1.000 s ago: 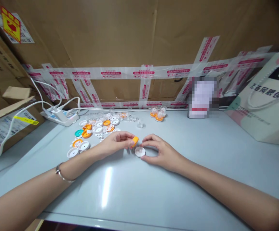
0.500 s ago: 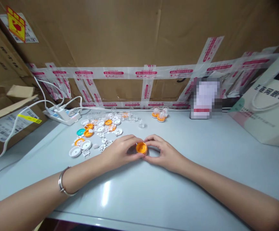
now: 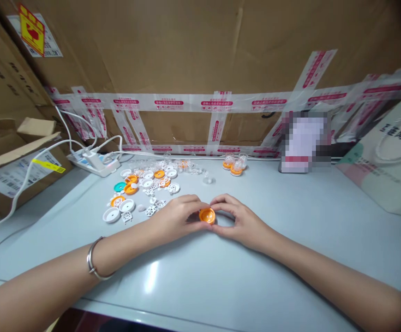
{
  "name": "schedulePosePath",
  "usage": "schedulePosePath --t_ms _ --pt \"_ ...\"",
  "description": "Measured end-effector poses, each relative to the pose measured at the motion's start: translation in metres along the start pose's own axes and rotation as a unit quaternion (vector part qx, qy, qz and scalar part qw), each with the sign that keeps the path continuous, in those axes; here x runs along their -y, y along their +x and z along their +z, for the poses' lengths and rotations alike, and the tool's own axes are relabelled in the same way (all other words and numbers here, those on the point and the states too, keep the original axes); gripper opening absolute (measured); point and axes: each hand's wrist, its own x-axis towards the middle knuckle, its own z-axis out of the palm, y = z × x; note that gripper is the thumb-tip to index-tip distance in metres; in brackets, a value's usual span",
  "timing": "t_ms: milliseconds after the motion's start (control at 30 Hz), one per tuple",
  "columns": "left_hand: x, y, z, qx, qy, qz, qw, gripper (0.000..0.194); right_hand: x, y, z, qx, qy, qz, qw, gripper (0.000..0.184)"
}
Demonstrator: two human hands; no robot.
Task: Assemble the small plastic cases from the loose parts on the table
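Between my two hands, low on the table, sits a small round orange plastic cap (image 3: 207,216), its hollow side facing up. The thumb and fingers of my left hand (image 3: 181,216) grip its left side. My right hand (image 3: 243,220) closes on its right edge with thumb and fingertips. The white round piece seen earlier in the same spot is hidden, and I cannot tell whether it lies under the cap. Left of my hands are loose parts: white round caps (image 3: 111,215), orange caps (image 3: 131,188), a teal cap (image 3: 119,186) and white lattice pieces (image 3: 151,210).
Several orange-based pieces with clear domes (image 3: 236,170) stand behind my hands, near a small clear part (image 3: 207,179). A blurred phone (image 3: 302,145) leans at the back. A power strip (image 3: 98,166), an opened carton (image 3: 16,175) and a paper bag (image 3: 387,152) flank the table.
My left hand has brought the orange cap over the white piece and set it there; the cap has turned hollow side up. My right hand has shifted from the white piece to the cap.
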Motion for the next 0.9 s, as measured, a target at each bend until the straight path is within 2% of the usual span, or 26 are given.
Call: schedulePosePath --t_ms 367,700,900 --pt "-0.0003 -0.0003 0.0013 -0.007 0.012 -0.002 1.0 0.033 -0.0009 0.0007 -0.0007 0.011 -0.004 0.008 1.0 0.026" --pt "-0.0034 0.0007 0.0043 -0.021 0.03 -0.034 0.999 0.034 -0.0002 0.0 -0.0001 0.009 -0.016 0.01 1.0 0.024" --pt "-0.0034 0.0022 0.003 -0.015 0.005 -0.033 0.999 0.033 -0.0012 -0.0003 0.0005 0.004 -0.022 -0.005 1.0 0.025"
